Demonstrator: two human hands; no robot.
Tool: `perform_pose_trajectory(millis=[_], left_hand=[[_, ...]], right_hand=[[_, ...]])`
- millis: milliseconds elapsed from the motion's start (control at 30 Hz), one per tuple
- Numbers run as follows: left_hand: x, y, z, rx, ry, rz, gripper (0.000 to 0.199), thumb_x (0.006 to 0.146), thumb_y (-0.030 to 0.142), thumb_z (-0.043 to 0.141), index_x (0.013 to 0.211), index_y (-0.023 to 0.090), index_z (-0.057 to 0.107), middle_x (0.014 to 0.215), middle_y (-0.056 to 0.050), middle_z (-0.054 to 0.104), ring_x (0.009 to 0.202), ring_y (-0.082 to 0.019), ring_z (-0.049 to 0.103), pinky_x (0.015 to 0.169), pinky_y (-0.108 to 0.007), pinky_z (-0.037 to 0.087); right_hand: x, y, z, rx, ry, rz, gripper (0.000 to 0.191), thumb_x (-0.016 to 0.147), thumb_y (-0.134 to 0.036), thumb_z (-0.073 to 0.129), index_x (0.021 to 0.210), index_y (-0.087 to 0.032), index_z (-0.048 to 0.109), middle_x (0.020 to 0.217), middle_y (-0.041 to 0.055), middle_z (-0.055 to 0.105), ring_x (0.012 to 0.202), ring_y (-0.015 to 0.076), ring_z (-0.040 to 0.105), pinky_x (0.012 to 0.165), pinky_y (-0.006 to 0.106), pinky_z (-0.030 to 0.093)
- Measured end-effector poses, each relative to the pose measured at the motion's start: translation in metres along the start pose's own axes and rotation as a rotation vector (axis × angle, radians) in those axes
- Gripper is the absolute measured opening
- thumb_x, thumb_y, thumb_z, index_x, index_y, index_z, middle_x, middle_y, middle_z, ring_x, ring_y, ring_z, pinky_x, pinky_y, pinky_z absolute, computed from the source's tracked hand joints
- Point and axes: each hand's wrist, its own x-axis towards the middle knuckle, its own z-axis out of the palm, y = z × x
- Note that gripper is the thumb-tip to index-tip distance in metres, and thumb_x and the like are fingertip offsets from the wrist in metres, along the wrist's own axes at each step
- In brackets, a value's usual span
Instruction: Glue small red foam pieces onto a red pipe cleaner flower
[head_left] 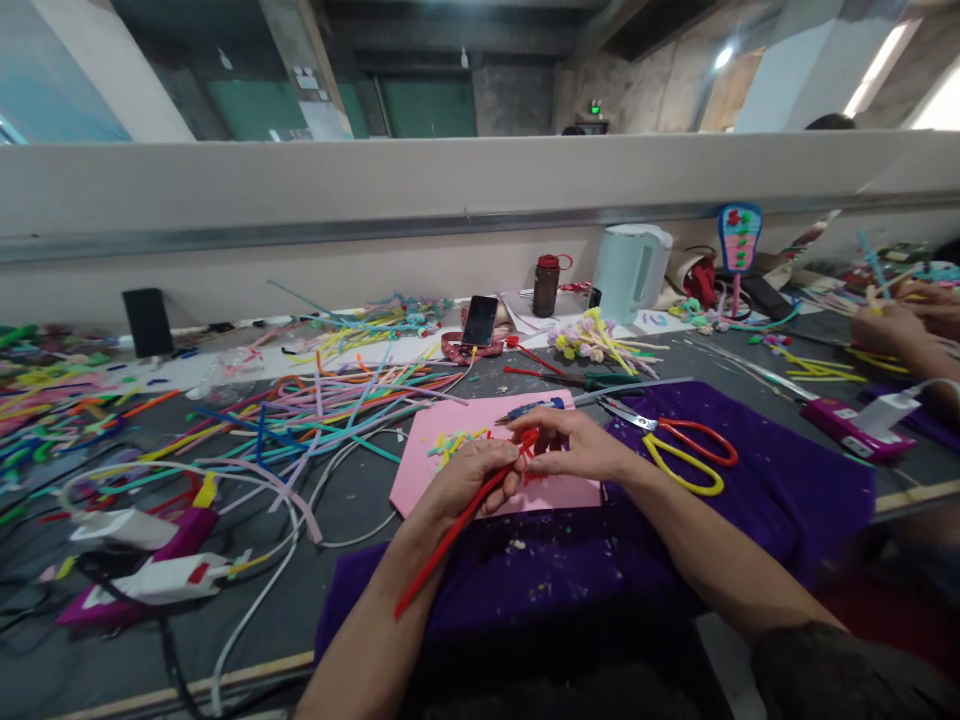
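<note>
My left hand (480, 475) is closed round a red pipe cleaner (442, 555), whose long end trails back over my wrist. At its upper end, my right hand (574, 443) pinches a small looped red part (529, 440), so both hands meet there. The fingertips partly hide that looped part. Beneath them lies a pink sheet (420, 455) with small yellow and green clippings (454, 443) on it. A blue-handled tool (532, 408) rests at the sheet's far edge. Scissors (679, 448) with one red and one yellow handle lie to the right on purple cloth (787, 480).
Loose coloured pipe cleaners (337, 400) spread across the left. A phone (480, 320), a bottle (546, 285), a pale kettle (626, 270) and a flower bundle (592, 340) stand or lie behind. Cables and power strips (135, 590) are at left. Another person's hands (889, 325) work at far right.
</note>
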Motion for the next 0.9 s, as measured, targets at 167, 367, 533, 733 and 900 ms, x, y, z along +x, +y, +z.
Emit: perform_pose_trajectory(millis=[167,367,533,733,900], left_hand=[[-0.002,0.002,0.003,-0.221,0.180,0.104,0.026,0.071,0.038,0.060,0.073,0.012,0.060,0.055,-0.001,0.058,0.043,-0.007,0.049,0.039,-0.016,0.033],[0.002,-0.001,0.003,-0.254,0.345,0.233,0.021,0.064,0.033,0.068,0.074,0.014,0.066,0.092,-0.006,0.063,0.082,-0.015,0.056,0.066,-0.023,0.046],[0.007,-0.006,0.004,-0.280,0.344,0.288,0.020,0.069,0.032,0.064,0.076,0.013,0.066,0.091,-0.006,0.062,0.076,-0.014,0.057,0.064,-0.023,0.044],[0.010,-0.010,0.008,-0.282,0.260,0.267,0.026,0.070,0.035,0.062,0.078,0.011,0.065,0.081,-0.007,0.063,0.052,-0.009,0.053,0.043,-0.020,0.036],[0.010,-0.010,0.009,-0.269,0.277,0.214,0.032,0.070,0.038,0.061,0.086,0.011,0.066,0.065,-0.005,0.062,0.045,-0.010,0.050,0.044,-0.022,0.037]], right_hand=[[0.001,0.006,0.003,0.210,0.207,0.111,0.039,0.071,-0.028,0.062,0.108,-0.018,0.056,0.091,0.0048,0.063,0.061,0.0094,0.056,0.050,0.020,0.043],[0.006,0.004,0.017,0.382,0.253,0.293,0.025,0.073,-0.036,0.059,0.084,-0.014,0.060,0.067,0.0011,0.062,0.044,0.0075,0.053,0.036,0.016,0.030],[0.005,-0.001,0.028,0.466,0.204,0.306,0.027,0.076,-0.040,0.055,0.073,-0.013,0.058,0.067,0.0019,0.063,0.043,0.0061,0.052,0.036,0.016,0.029],[0.007,-0.010,0.049,0.463,0.055,0.265,0.026,0.075,-0.037,0.053,0.066,-0.013,0.059,0.058,0.0003,0.060,0.037,0.0052,0.048,0.033,0.016,0.029],[0.008,-0.013,0.051,0.469,0.115,0.268,0.027,0.076,-0.031,0.051,0.056,-0.014,0.052,0.041,-0.0046,0.050,0.030,0.0034,0.040,0.031,0.014,0.026]])
